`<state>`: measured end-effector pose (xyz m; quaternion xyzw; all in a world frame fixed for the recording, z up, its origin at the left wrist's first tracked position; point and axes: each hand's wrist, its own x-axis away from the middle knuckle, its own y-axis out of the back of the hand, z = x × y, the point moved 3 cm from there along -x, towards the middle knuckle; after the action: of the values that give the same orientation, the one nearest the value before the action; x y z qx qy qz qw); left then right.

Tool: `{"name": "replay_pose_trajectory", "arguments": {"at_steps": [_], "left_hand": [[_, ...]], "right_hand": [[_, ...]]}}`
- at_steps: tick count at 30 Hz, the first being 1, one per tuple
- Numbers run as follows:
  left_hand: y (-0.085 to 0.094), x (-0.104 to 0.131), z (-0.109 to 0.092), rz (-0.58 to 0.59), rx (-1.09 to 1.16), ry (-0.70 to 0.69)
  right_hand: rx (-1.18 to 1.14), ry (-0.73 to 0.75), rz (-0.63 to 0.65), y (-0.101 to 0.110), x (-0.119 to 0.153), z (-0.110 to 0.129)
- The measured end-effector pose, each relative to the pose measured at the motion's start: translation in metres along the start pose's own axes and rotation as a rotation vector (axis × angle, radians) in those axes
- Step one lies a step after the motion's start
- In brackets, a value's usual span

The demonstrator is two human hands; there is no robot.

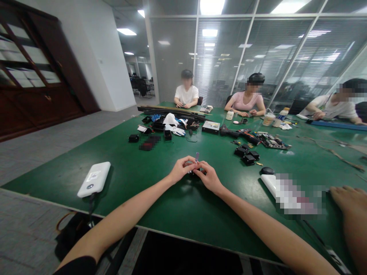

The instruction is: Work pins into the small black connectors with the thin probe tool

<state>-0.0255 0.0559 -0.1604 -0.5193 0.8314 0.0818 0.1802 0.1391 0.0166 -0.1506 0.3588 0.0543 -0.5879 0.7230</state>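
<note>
My left hand (182,168) and my right hand (208,175) meet above the green table, close in front of me. Their fingers are pinched together around a small dark part (196,172), mostly covered by the fingertips. A narrow pale purple strip (197,156) sticks up between the fingers. Whether the strip is joined to the dark part I cannot tell. Several black box-shaped parts (247,154) lie in a cluster beyond my right hand.
White power banks lie left (94,179) and right (269,187). Farther back are a cordless power tool (239,133), a circuit board (272,140), a metal box (211,126) and white gloves (174,130). Another person's arm (354,214) rests at right; several people sit opposite.
</note>
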Motion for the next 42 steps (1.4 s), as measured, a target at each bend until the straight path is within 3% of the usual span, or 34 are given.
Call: {"name": "replay_pose_trajectory", "arguments": {"at_steps": [6,14,34,42], "left_hand": [[0.001,0.002,-0.005,0.048,-0.033,-0.030],[-0.001,0.002,-0.008,0.007,-0.024,-0.035],[0.001,-0.001,0.003,0.010,0.016,-0.008],[0.001,0.001,-0.009,0.049,-0.079,-0.090]], "right_hand": [[0.019,0.008,0.024,-0.001,0.000,0.000],[0.029,0.030,0.017,-0.002,0.000,-0.002],[-0.013,0.001,0.003,-0.001,0.002,-0.004],[-0.003,0.022,0.019,-0.002,0.000,-0.005]]}}
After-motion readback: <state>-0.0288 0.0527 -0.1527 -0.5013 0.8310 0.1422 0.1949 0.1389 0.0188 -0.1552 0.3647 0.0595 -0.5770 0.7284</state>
